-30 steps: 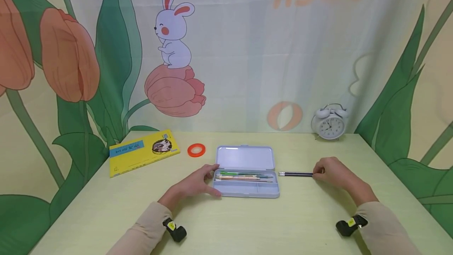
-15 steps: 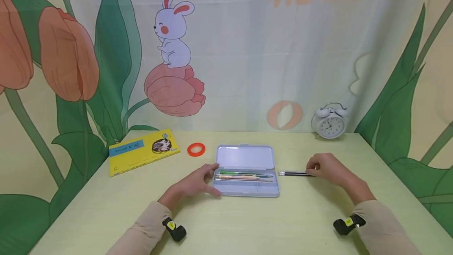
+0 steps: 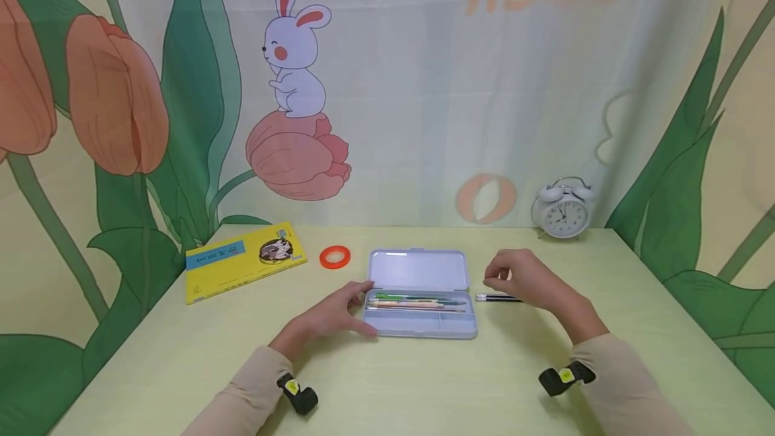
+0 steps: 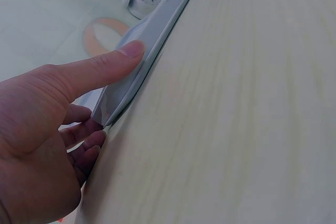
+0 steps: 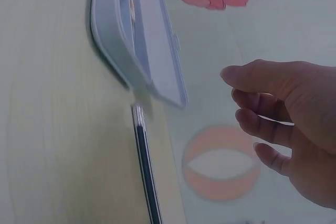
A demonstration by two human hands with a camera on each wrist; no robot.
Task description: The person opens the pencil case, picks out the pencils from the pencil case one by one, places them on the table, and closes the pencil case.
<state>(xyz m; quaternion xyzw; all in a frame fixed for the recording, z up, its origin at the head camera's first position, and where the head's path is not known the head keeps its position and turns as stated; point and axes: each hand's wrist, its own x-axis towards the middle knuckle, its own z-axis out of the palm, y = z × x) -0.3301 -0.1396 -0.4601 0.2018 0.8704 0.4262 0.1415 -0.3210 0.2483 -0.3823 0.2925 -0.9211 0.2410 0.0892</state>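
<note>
A pale blue pencil case (image 3: 418, 269) lies with its lid folded back, several pens and pencils (image 3: 412, 303) in its long rear compartment. At its left end my left hand (image 3: 329, 315) grips the case, thumb along the front wall and fingers round the rear corner, as the left wrist view also shows. Dark pencils with pale ends (image 3: 498, 298) lie side by side on the table, just right of the case. Above them is my right hand (image 3: 527, 278), holding nothing, fingers loosely bent and hiding their far end. The right wrist view shows those fingers (image 5: 262, 121) apart from the pencils.
A yellow book (image 3: 242, 264) lies at the back left, with an orange-red ring (image 3: 335, 257) between it and the case. A white twin-bell alarm clock (image 3: 563, 212) stands at the back right. Behind the table hangs a printed curtain (image 3: 412, 120).
My right hand has moved left along the dark pencils and come up off them, its fingers now empty. The pencils, the case and my left hand have stayed in place.
</note>
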